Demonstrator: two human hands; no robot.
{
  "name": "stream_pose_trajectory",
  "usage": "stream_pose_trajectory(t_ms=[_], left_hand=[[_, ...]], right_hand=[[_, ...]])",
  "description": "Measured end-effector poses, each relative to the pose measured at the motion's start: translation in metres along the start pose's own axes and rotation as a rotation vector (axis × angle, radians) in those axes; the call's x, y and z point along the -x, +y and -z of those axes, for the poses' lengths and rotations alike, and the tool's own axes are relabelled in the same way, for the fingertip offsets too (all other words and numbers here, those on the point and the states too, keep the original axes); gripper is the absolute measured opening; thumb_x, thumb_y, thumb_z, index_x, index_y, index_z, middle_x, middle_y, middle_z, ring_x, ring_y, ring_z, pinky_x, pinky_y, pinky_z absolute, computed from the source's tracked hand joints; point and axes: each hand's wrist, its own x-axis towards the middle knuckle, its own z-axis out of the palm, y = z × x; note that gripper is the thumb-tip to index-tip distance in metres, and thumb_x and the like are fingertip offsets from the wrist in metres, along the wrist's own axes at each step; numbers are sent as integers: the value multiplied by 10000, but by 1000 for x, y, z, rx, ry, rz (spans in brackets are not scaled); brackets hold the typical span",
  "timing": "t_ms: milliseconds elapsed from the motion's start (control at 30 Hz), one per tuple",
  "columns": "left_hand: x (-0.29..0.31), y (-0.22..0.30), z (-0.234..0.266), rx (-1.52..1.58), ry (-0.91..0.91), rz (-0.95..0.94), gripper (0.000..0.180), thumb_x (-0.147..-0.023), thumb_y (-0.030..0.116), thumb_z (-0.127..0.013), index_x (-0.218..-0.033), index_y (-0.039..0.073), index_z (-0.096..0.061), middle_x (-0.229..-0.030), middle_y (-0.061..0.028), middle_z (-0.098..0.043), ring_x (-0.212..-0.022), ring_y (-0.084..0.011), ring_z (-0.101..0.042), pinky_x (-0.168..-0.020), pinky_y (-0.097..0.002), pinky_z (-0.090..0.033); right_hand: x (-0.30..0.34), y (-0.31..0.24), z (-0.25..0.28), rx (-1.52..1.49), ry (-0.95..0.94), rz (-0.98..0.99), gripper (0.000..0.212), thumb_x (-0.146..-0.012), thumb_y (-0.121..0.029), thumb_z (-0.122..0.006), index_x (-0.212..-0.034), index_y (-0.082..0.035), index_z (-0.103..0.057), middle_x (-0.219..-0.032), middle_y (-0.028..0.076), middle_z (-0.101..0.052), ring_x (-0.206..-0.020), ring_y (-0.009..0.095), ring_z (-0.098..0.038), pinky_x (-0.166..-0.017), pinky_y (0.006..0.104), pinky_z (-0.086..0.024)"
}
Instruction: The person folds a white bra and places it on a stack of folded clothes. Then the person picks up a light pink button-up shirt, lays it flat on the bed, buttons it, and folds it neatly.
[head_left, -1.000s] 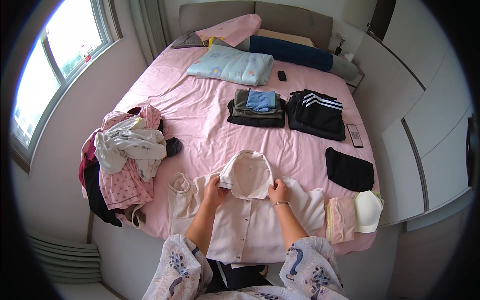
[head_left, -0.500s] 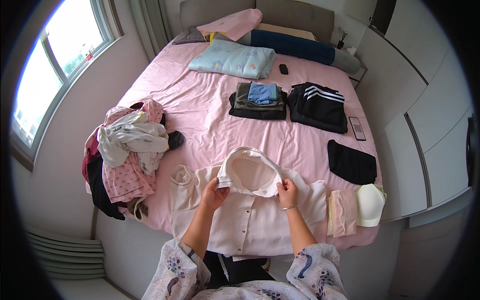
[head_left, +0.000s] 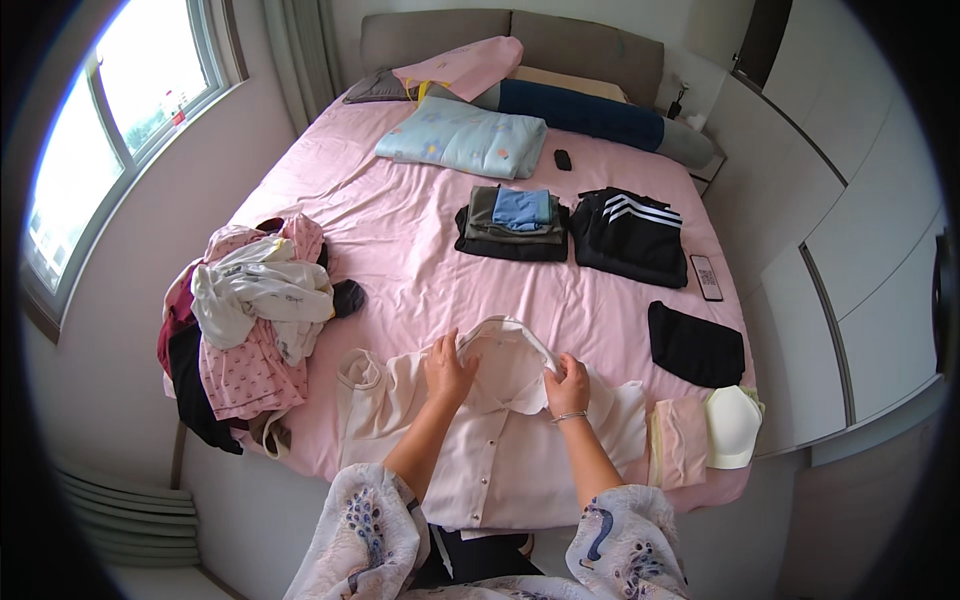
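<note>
A cream button-up shirt [head_left: 515, 465] lies spread front up at the near edge of the bed, its collar toward the far side. At the collar's left side, my left hand [head_left: 451, 372] rests with fingers stretched out over the cloth. My right hand [head_left: 567, 388], with a bracelet at the wrist, pinches the collar's right side between thumb and fingers. The left sleeve is bunched up, and part of the shirt's front is covered by my forearms.
Left on the pink-sheeted bed [head_left: 390, 275] is a heap of rumpled clothes [head_left: 262, 290]. Beyond the shirt sit folded clothes [head_left: 515, 220] and black striped clothing [head_left: 630, 235]. To the right are a phone [head_left: 706, 278], folded black cloth [head_left: 697, 343], folded pink cloth [head_left: 680, 442] and a pale bra [head_left: 733, 428].
My left hand has shifted right and away from me, loosening its pinch on the collar and stretching its fingers. The collar has settled lower and flatter; my right hand keeps its hold.
</note>
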Motion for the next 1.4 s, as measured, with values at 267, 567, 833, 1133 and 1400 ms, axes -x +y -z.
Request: stream_pose_trajectory(t_ms=[267, 567, 833, 1133, 1400], left_hand=[[-9, -42, 15, 1078, -609, 491, 221, -819, 213, -633, -930, 22, -640, -728, 9, -609, -646, -73, -540, -616, -232, -437], [5, -73, 51, 706, -714, 473, 262, -824, 193, -621, -1019, 21, -591, -898, -46, -619, -829, -137, -586, -752, -268, -471], [26, -19, 59, -118, -295, -347, 400, -648, 191, -669, -1026, 90, -588, -989, -108, -553, -964, -311, -526, -818, -418, -434], [20, -24, 62, -337, -281, -53, 171, -784, 165, -520, -840, 55, -639, -793, -112, -608, -729, -294, -599, -660, -410, -481], [-15, -25, 65, 797, -624, 423, 123, -794, 140, -587, -867, 42, -608, -763, -1, -600, -710, -107, -547, -651, -256, -419]], right_hand=[[-9, 10, 8, 85, -10, 190, 161, -745, -130, -582, -882, -50, -604, -811, 119, -604, -781, 301, -570, -707, 394, -462], [20, 11, 35, -126, -13, 40, 121, -753, -74, -546, -870, -46, -566, -754, 111, -603, -703, 276, -584, -641, 371, -463], [14, 2, 47, -157, -36, -93, 110, -760, -86, -528, -862, -48, -539, -643, 122, -587, -583, 284, -579, -577, 384, -456], [9, 7, 43, 38, 85, 145, 171, -773, -69, -498, -939, -51, -535, -638, 142, -583, -559, 287, -566, -577, 372, -462], [-22, -17, 48, -523, -73, -256, 236, -796, -29, -453, -989, 20, -580, -588, 21, -550, -476, 85, -496, -441, 253, -417]])
